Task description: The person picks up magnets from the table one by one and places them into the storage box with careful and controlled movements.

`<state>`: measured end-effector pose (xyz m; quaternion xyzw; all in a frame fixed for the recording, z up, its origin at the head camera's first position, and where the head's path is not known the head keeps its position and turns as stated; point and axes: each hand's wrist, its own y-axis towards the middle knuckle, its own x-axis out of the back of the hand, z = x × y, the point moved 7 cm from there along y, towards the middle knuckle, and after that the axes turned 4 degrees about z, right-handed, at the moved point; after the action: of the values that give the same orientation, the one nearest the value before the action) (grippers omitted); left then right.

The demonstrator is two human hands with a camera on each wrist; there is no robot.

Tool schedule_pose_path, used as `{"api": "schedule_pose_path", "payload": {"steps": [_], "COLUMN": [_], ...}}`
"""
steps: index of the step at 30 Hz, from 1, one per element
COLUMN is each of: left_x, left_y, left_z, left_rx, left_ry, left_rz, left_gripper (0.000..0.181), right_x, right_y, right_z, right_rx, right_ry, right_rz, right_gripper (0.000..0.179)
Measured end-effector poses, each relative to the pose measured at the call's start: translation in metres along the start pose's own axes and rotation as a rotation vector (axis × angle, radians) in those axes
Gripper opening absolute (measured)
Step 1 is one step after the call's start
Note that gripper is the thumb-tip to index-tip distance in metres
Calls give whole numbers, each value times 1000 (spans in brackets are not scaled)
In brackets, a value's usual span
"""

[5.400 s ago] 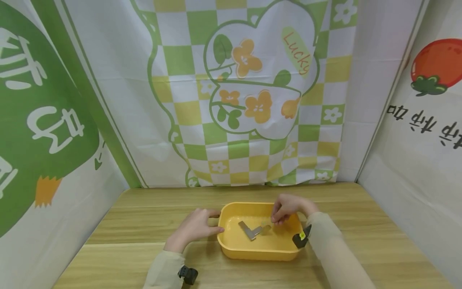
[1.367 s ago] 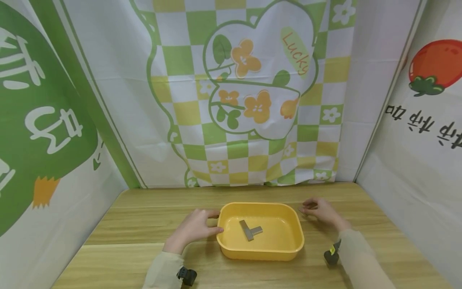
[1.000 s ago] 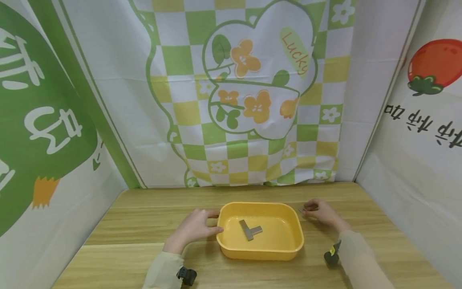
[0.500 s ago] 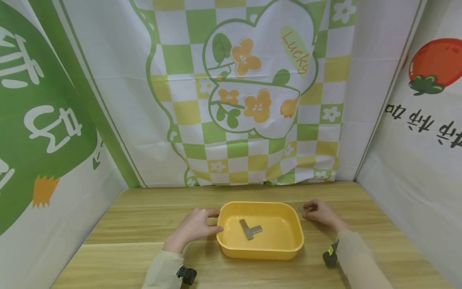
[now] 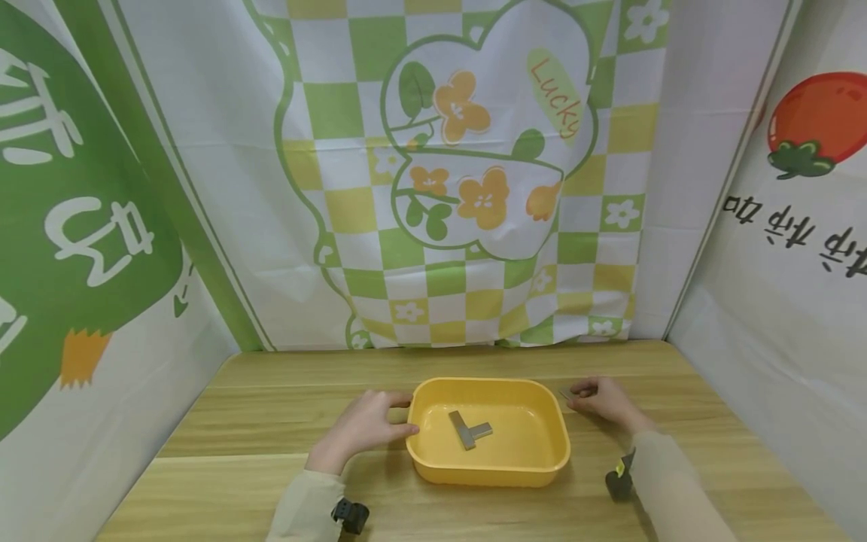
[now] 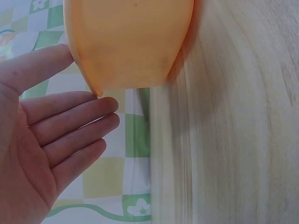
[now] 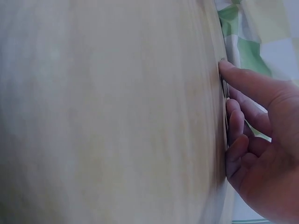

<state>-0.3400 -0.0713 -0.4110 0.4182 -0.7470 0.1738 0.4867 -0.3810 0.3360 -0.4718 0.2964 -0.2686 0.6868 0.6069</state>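
Observation:
A yellow plastic tray stands on the wooden table. Inside it lie two flat grey metal-looking strips, a longer strip and a shorter strip, meeting in a T shape. My left hand touches the tray's left end; in the left wrist view its fingers are straight, with thumb and fingertips at the rim. Right of the tray, my right hand holds a thin grey metal piece low at the table surface, fingers curled and thumb against it. Most of that piece is hidden by the fingers.
The wooden table surrounds the tray. A checkered green and yellow cloth hangs behind its back edge. Printed cloth walls stand at left and right. Each wrist carries a black camera.
Earlier my right hand was inside the tray beside a shiny piece; it moved right, out to the table, and that piece is gone from the tray. Over the last second it barely shifts. Left hand unchanged.

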Motion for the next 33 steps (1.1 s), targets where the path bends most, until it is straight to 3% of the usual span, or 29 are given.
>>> {"api": "schedule_pose_path", "payload": {"steps": [14,33], "left_x": [0,0], "left_y": [0,-1], "left_z": [0,-1], "left_rx": [5,14], "left_ry": [0,-4], "left_rz": [3,-1], "left_gripper": [53,51], "right_x": [-1,-1], "right_y": [4,6], "right_z": [-3,-11], "right_rx": [-39,-45], "right_ry": [-36,51], "right_rz": [3,-5], "right_gripper": [33,36]}}
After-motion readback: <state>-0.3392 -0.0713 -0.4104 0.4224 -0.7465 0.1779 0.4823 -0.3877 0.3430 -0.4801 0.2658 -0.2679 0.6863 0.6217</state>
